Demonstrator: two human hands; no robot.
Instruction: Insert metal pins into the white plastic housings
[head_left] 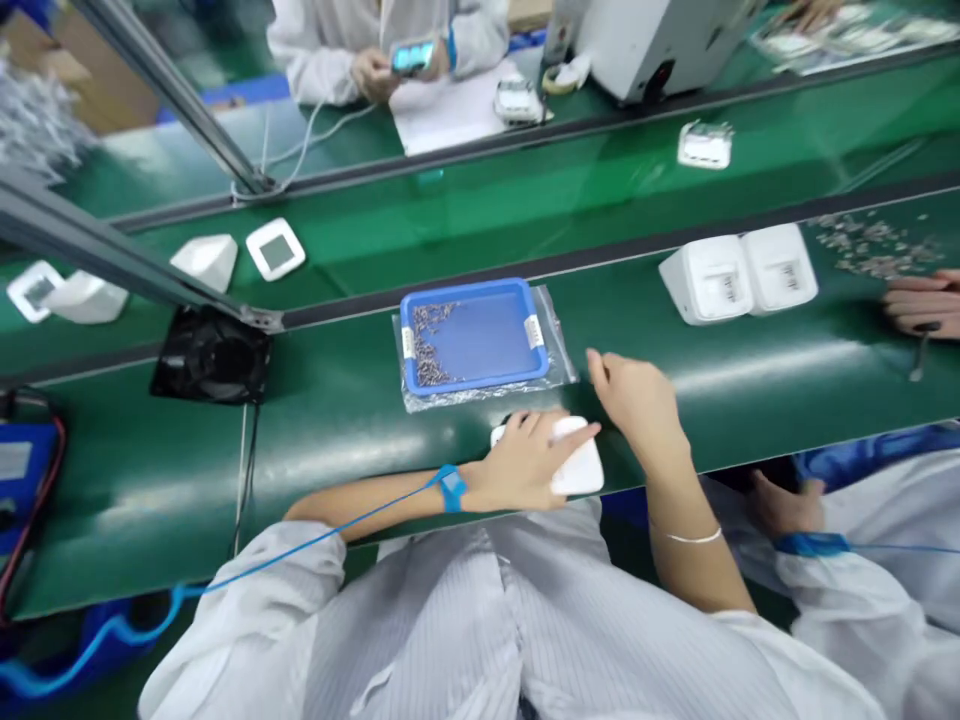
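My left hand (529, 465), with a blue wrist strap, lies across a white plastic housing (581, 470) with rounded corners at the bench's near edge. Its fingers wrap over the housing's far side and cover much of it. To the right, my right hand (634, 400) is held just apart from the housing, fingers curled in. Whether it pinches something small cannot be made out. Beyond both hands sits a blue tray (491, 335) with many small screws (431, 350) heaped at its left end. A clear plastic bag (559, 340) lies under the tray.
Two white housings (720, 285) stand at right, near loose small parts (874, 245) and a co-worker's hand (926, 305). A black fan (214, 355) and a metal post (172, 95) are at left. White square-screen devices (275, 249) rest behind. Another person opposite holds a phone (412, 58).
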